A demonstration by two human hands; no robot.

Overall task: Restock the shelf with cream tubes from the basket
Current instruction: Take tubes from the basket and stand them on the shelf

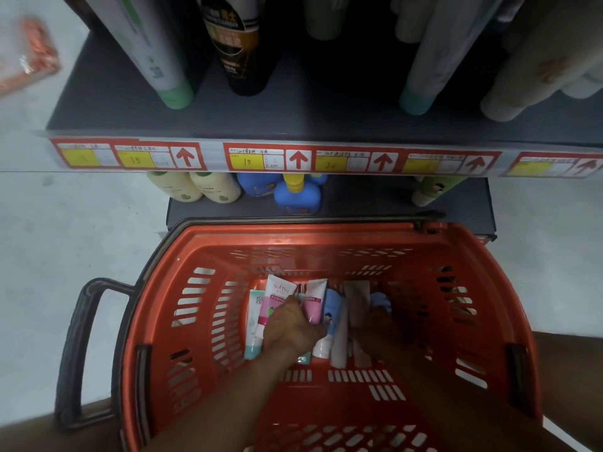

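Pale concrete floor, dark metal shelf edged with red-and-yellow price tags, slotted orange plastic basket below, left hand gripped a glossy pink-and-white cream tube among tubes at the basket's far wall, right hand shadowed, grip unclear.

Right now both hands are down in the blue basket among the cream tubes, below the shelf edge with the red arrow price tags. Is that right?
Not quite: the basket is red-orange, not blue, as the head view shows. The rest holds: the left hand and right hand are both down among the cream tubes, below the shelf edge with the red arrow price tags.
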